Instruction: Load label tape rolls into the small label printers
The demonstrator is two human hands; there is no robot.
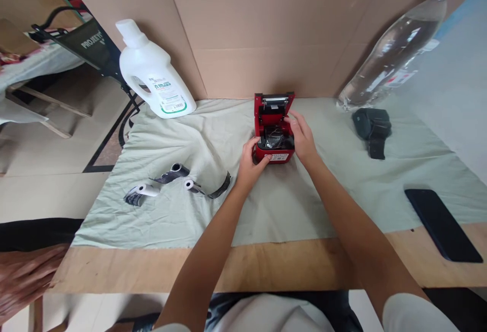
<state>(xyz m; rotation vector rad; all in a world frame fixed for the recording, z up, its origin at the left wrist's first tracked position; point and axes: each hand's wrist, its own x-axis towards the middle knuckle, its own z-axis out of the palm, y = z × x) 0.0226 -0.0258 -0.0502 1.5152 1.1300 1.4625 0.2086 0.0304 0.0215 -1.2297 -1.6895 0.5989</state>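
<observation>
A small red printer (274,155) stands on the cloth with its lid (274,106) raised. Inside its black compartment lies something dark and shiny (274,138), perhaps a roll; its kind is unclear. My left hand (251,163) grips the front left corner, thumb against the front face and fingers on the upper edge. At the right side, my right hand (303,138) is closed around the printer's edge beside the compartment, its fingertips partly hidden near the lid. To the left lie several small rolls with dark strips, among them a white roll (147,190) and a dark roll (178,170).
A white detergent bottle (155,75) stands back left, a large clear bottle (395,53) back right. A black device with a strap (373,126) and a black phone (443,225) lie right. Cardboard (266,27) walls the back. Another person's hand (30,276) rests at lower left.
</observation>
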